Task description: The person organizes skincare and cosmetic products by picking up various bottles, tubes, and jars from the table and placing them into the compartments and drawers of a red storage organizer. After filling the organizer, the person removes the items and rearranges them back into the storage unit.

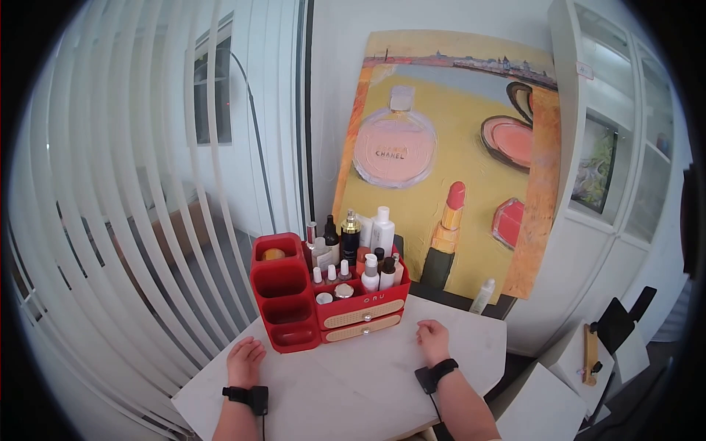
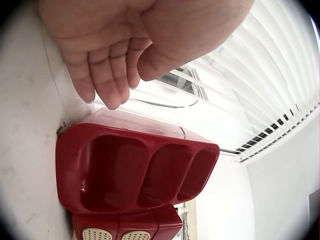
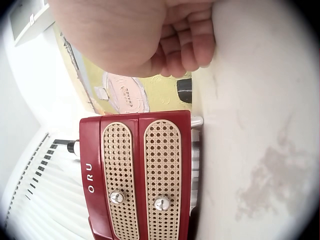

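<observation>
A red cosmetics organizer [image 1: 360,303] with two woven-front drawers stands on the white table [image 1: 331,389]. Bottles and jars fill its upper tray, among them a white bottle [image 1: 382,232] and a dark bottle with a gold cap [image 1: 351,237]. Its left side is a column of open compartments [image 1: 283,281], with a round orange item [image 1: 273,254] in the top one. My left hand [image 1: 245,360] rests beside that column, fingers loosely bent, holding nothing. To the right of the drawers lies my right hand [image 1: 433,341], its fingers loosely curled around nothing. Silver knobs [image 3: 162,203] mark both drawers.
Behind the table leans a large painting [image 1: 456,162] of cosmetics. A small white tube [image 1: 482,296] stands at the table's back right edge. Vertical blinds [image 1: 132,184] hang at left, a white cabinet [image 1: 610,147] at right. Cables trail from both wrist cameras.
</observation>
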`<state>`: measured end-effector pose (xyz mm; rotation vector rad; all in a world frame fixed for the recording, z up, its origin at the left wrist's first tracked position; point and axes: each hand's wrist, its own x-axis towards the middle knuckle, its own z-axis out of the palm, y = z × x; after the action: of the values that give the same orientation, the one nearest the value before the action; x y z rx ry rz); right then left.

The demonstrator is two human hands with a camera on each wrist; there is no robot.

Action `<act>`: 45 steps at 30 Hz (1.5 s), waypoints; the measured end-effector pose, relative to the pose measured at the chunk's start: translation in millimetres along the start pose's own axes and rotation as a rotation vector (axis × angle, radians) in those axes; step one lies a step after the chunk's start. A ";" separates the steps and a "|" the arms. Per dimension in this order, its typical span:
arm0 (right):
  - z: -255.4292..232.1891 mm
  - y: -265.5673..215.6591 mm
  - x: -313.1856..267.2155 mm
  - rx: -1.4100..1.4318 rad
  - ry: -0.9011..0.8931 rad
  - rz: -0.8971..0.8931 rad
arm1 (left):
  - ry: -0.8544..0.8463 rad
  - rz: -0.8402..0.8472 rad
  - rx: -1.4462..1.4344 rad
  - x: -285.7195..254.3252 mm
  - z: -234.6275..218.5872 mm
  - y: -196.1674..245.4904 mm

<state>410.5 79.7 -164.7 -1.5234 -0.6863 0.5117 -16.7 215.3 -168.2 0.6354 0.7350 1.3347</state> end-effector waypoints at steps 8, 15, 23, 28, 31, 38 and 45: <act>0.4 4.1 1.9 0.050 0.010 -0.002 | -0.005 -0.003 0.011 -1.4 2.2 2.3; 1.0 2.6 0.9 0.009 -0.001 0.016 | -0.027 -0.009 0.012 -1.2 2.4 3.0; -0.3 9.2 6.8 0.001 -0.012 -0.013 | -0.037 -0.017 0.005 2.9 -1.5 1.6; -0.8 5.5 5.3 -0.021 -0.009 -0.010 | -0.007 -0.028 0.032 -1.9 4.0 5.3; 0.5 2.2 2.8 -0.019 -0.010 -0.016 | -0.029 -0.025 0.034 -1.5 3.5 4.8; -1.5 6.9 4.8 0.015 -0.045 -0.029 | -0.027 -0.016 0.050 0.2 3.0 2.9; 2.1 -1.5 1.9 0.003 -0.009 0.008 | -0.054 -0.017 0.030 3.5 -1.7 2.6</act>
<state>410.2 82.5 -163.2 -1.5226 -0.6864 0.5256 -19.3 219.1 -167.6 0.6856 0.7162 1.2877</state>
